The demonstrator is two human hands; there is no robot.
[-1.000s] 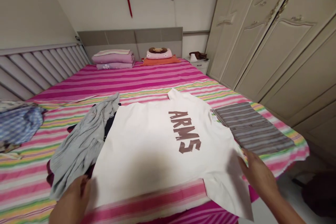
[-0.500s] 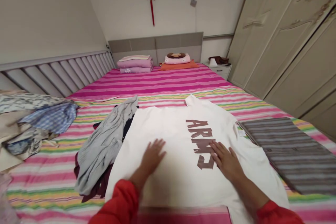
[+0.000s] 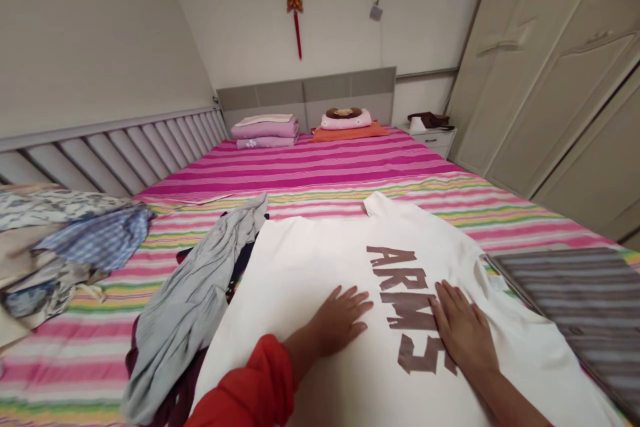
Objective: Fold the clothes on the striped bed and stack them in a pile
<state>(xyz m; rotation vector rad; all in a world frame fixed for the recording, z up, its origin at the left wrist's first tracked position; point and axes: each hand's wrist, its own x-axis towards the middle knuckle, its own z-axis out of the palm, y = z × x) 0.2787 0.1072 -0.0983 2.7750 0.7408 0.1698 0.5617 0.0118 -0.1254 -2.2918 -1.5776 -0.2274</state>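
A white T-shirt (image 3: 280,287) with large brown lettering lies spread on the striped bed (image 3: 60,373), its neck to the right. My left hand (image 3: 340,320) rests flat on the body of the shirt, left of the letters, fingers spread. On the right end of the lettering lies my right hand (image 3: 463,327), palm down with its fingers stretched out. Neither hand grips the cloth. Beside the shirt's left edge is a crumpled grey garment (image 3: 195,307) on top of dark clothes.
A folded grey striped garment (image 3: 585,300) lies at the right. Loose clothes (image 3: 95,233) are heaped at the left by the bed rail (image 3: 125,150). Folded bedding (image 3: 265,130) and a pillow (image 3: 346,120) sit by the headboard. A wardrobe (image 3: 540,80) stands at the right.
Both hands have slid to the right across the shirt, the left one further. The view has shifted a little, and the shirt appears larger and lower.
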